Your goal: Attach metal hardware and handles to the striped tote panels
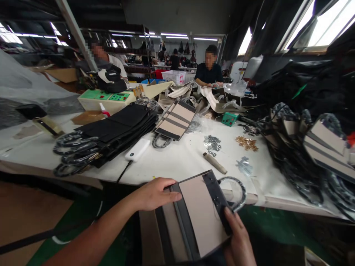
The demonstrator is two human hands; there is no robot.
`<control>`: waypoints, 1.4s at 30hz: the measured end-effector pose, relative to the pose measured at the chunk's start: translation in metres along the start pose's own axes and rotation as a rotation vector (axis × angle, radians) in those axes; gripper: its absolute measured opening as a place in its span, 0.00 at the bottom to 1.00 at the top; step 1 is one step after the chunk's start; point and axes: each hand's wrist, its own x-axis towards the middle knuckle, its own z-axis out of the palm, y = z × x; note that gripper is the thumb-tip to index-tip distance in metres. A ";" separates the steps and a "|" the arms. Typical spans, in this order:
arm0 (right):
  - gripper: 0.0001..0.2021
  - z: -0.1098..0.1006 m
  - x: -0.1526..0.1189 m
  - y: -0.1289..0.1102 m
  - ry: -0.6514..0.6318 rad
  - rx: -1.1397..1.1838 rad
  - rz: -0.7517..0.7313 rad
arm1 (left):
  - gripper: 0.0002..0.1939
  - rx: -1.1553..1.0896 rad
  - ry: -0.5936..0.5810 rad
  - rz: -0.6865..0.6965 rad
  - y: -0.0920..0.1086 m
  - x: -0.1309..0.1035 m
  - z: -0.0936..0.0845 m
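A beige and black bag panel [203,214] is held tilted in front of the table's front edge. My left hand [158,194] grips its left upper edge, thumb on the face. On its right side my right hand [238,236] holds the lower right edge, thumb on top near the black strip. A plastic-wrapped looped handle [240,190] sticks out from the panel's right side. Beyond it on the white table lie a brown tool handle [215,163], silver metal pieces [212,144], gold-coloured clips [246,143] and clear strips [244,166].
Stacked black bag pieces [119,127] lie at left beside a white power bank [137,149]. Another beige panel [176,120] is behind. More pieces [327,144] pile up at right. A person [209,70] sits across the table [177,162], another at back left.
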 end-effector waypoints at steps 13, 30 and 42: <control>0.19 -0.020 0.024 0.026 -0.259 -0.233 0.026 | 0.12 0.482 0.206 -0.143 -0.007 0.077 0.017; 0.12 -0.010 0.003 -0.006 -0.498 -0.759 -0.380 | 0.31 -0.122 -0.376 -0.024 0.004 0.089 -0.008; 0.14 -0.020 0.005 0.010 -0.322 -0.789 -0.444 | 0.29 -0.543 -0.404 0.032 0.016 0.111 0.004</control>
